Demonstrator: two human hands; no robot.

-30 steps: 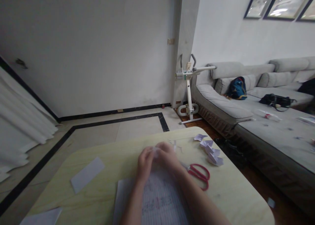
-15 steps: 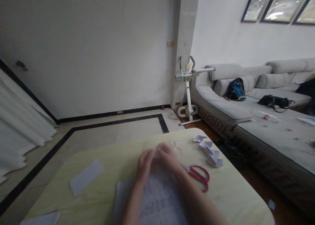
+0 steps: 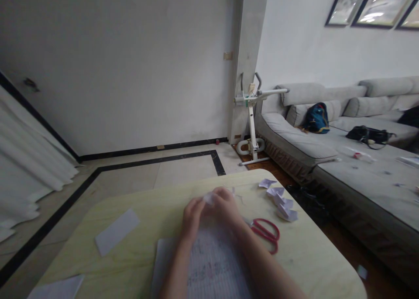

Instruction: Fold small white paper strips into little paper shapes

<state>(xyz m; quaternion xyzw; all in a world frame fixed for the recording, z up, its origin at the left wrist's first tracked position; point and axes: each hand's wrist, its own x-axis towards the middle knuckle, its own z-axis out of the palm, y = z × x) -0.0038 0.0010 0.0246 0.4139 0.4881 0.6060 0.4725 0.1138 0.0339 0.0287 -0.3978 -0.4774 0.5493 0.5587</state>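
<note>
Between my fingertips is a small piece of white paper [image 3: 208, 198], pinched from both sides above the far edge of a lined notebook [image 3: 212, 264]. My left hand [image 3: 193, 217] grips its left side and my right hand [image 3: 225, 206] its right; the paper's exact shape is blurred. Handwriting covers part of the notebook page under my forearms. Right of my right forearm lie red-handled scissors [image 3: 266, 233], their blades partly hidden by the arm. Several folded white paper pieces [image 3: 279, 199] sit in a row near the table's right edge.
On the pale wooden table [image 3: 157, 216], a white paper strip [image 3: 117, 231] lies at left and more paper [image 3: 59, 288] at the near left corner. Thin paper scraps [image 3: 240, 197] lie beyond my right hand. A grey sofa [image 3: 294, 146] and an exercise bike [image 3: 252, 124] stand beyond the table.
My hands stay together at nearly the same spot, and more of the white paper shows between the fingertips. The whole view has shifted slightly.
</note>
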